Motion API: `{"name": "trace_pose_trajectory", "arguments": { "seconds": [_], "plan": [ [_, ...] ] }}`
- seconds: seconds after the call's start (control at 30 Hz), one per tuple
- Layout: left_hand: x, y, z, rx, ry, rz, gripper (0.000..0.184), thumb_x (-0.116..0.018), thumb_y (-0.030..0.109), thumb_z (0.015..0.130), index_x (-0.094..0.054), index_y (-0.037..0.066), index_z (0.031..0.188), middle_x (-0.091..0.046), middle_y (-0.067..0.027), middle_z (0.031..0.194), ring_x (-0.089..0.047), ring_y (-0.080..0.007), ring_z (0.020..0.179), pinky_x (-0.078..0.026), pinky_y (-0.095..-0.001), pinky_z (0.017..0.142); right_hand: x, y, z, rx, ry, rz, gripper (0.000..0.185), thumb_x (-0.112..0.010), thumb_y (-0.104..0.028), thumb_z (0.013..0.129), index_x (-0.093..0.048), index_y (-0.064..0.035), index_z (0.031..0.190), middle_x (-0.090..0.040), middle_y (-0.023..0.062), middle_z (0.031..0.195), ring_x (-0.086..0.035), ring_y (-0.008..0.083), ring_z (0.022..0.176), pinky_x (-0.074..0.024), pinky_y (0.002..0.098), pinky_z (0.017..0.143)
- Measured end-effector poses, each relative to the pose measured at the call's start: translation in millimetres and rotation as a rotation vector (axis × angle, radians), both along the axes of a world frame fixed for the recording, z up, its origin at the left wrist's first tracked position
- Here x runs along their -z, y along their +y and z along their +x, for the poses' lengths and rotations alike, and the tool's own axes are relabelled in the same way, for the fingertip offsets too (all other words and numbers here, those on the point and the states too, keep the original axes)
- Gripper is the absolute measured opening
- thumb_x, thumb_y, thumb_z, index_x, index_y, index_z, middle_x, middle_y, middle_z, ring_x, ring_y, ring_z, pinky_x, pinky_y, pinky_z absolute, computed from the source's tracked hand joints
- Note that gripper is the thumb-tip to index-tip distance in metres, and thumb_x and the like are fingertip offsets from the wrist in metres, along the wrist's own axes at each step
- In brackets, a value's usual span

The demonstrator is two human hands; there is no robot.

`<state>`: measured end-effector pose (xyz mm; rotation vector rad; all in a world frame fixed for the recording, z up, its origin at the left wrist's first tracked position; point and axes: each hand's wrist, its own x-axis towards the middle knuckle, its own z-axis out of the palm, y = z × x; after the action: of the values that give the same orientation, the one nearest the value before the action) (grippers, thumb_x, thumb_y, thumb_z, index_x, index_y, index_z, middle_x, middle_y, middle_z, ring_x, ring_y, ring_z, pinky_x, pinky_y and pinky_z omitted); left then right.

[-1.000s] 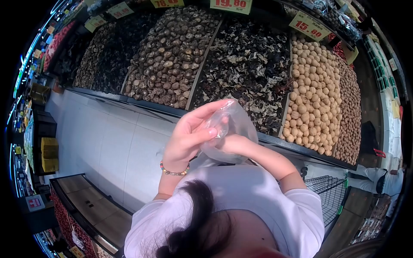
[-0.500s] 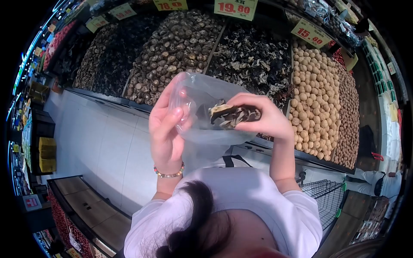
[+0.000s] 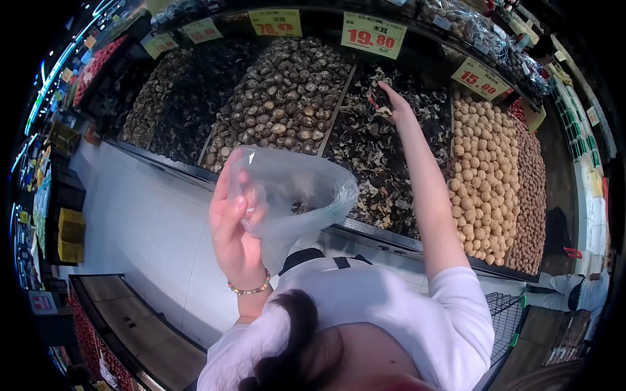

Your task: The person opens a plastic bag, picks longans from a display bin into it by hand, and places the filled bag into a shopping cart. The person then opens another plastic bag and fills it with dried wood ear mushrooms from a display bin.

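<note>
My left hand [image 3: 238, 225] grips the rim of a clear plastic bag [image 3: 287, 225] between thumb and fingers, and the bag's mouth gapes toward the right. Some dark pieces show inside the bag. Stretched out to the far part of a bin of dried wood ear fungus [image 3: 372, 150], my right hand [image 3: 396, 107] is among the dark, crinkled pieces. Its fingers curl around some of them, though fungus partly hides the fingertips.
Dried shiitake mushrooms [image 3: 287, 98] fill the bin to the left, walnuts [image 3: 482, 182] the one to the right. Price signs [image 3: 373, 36] stand along the back. A wire shopping cart [image 3: 505, 319] is at lower right, a wooden-topped display [image 3: 130, 313] at lower left.
My right hand has moved from the bag's mouth, where it held a clump of fungus, up and away into the fungus bin. The bag and my left hand have shifted slightly left and down.
</note>
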<state>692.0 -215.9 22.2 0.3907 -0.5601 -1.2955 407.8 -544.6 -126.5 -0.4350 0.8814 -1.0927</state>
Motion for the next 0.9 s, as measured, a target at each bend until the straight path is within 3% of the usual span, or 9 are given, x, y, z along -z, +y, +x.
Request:
{"name": "trace_pose_trajectory", "arguments": {
  "seconds": [0.17, 0.23, 0.33, 0.57, 0.63, 0.7, 0.8, 0.9],
  "plan": [
    [1.4, -6.0, 15.9, -0.004, 0.012, -0.038, 0.068, -0.049, -0.006, 0.078, -0.015, -0.008, 0.136, -0.046, -0.0086, 0.110, -0.042, -0.0079, 0.075, -0.037, -0.0162, 0.054, 14.4, -4.7, 1.2, 0.037, -0.002, -0.026, 0.025, -0.054, -0.034, 0.087, -0.053, -0.0111, 0.097, -0.062, 0.0087, 0.079, -0.062, 0.0210, 0.060, -0.0458, 0.0303, 0.040],
    [2.8, -7.8, 21.5, -0.006, 0.022, -0.040, 0.067, -0.049, -0.005, 0.079, -0.015, -0.008, 0.136, -0.046, -0.0086, 0.110, -0.042, -0.0082, 0.076, -0.037, -0.0167, 0.055, 16.0, 9.6, 3.0, 0.086, 0.030, -0.081, 0.024, -0.057, -0.032, 0.086, -0.054, -0.0106, 0.096, -0.062, 0.0059, 0.078, -0.061, 0.0184, 0.060, -0.0438, 0.0284, 0.040],
    [4.5, -13.9, 27.8, -0.002, 0.031, -0.056, 0.066, -0.049, -0.005, 0.079, -0.015, -0.008, 0.136, -0.046, -0.0089, 0.109, -0.042, -0.0085, 0.076, -0.038, -0.0174, 0.056, 15.2, 24.4, 13.5, 0.300, 0.325, -0.326, 0.028, -0.066, -0.029, 0.080, -0.054, -0.0094, 0.097, -0.059, 0.0016, 0.076, -0.055, 0.0129, 0.056, -0.0394, 0.0257, 0.040],
    [2.5, -25.9, 36.9, 0.035, 0.060, -0.064, 0.065, -0.049, -0.006, 0.079, -0.017, -0.008, 0.136, -0.046, -0.0097, 0.108, -0.043, -0.0093, 0.075, -0.039, -0.0185, 0.057, 19.9, -47.8, 14.3, 0.462, 0.369, -0.305, 0.039, -0.065, -0.034, 0.079, -0.052, -0.0048, 0.100, -0.057, 0.0045, 0.081, -0.054, 0.0136, 0.057, -0.0428, 0.0273, 0.042],
    [3.8, -27.3, 38.4, 0.031, 0.063, -0.062, 0.066, -0.049, -0.006, 0.078, -0.017, -0.008, 0.136, -0.046, -0.0098, 0.108, -0.042, -0.0092, 0.074, -0.039, -0.0183, 0.057, 14.5, -55.9, 17.0, 0.390, 0.579, -0.232, 0.051, -0.068, -0.039, 0.076, -0.049, -0.0004, 0.103, -0.057, 0.0087, 0.087, -0.057, 0.0165, 0.065, -0.0449, 0.0302, 0.045],
    [5.2, -26.0, 40.9, 0.019, 0.050, -0.041, 0.066, -0.049, -0.006, 0.078, -0.017, -0.008, 0.136, -0.046, -0.0097, 0.108, -0.042, -0.0089, 0.074, -0.038, -0.0180, 0.056, 19.5, -65.4, 20.5, 0.448, 0.836, -0.174, 0.043, -0.069, -0.034, 0.074, -0.053, 0.0014, 0.093, -0.057, 0.0092, 0.079, -0.056, 0.0177, 0.061, -0.0455, 0.0319, 0.044],
    [4.1, -21.9, 46.9, -0.010, 0.045, -0.024, 0.067, -0.050, -0.007, 0.078, -0.016, -0.007, 0.136, -0.046, -0.0096, 0.109, -0.042, -0.0087, 0.074, -0.038, -0.0176, 0.056, 27.6, -67.1, 15.2, 0.273, 0.447, -0.144, 0.026, -0.066, -0.021, 0.073, -0.055, 0.0021, 0.078, -0.056, 0.0093, 0.068, -0.054, 0.0197, 0.054, -0.0458, 0.0334, 0.044],
    [5.3, -21.6, 52.0, 0.012, 0.066, -0.034, 0.068, -0.050, -0.007, 0.078, -0.014, -0.006, 0.137, -0.046, -0.0095, 0.109, -0.042, -0.0087, 0.074, -0.038, -0.0176, 0.057, 18.9, -55.7, 19.3, 0.417, 0.296, -0.151, 0.011, -0.060, -0.008, 0.069, -0.054, 0.0002, 0.065, -0.050, 0.0072, 0.055, -0.048, 0.0209, 0.044, -0.0442, 0.0336, 0.041]
  ]
}}
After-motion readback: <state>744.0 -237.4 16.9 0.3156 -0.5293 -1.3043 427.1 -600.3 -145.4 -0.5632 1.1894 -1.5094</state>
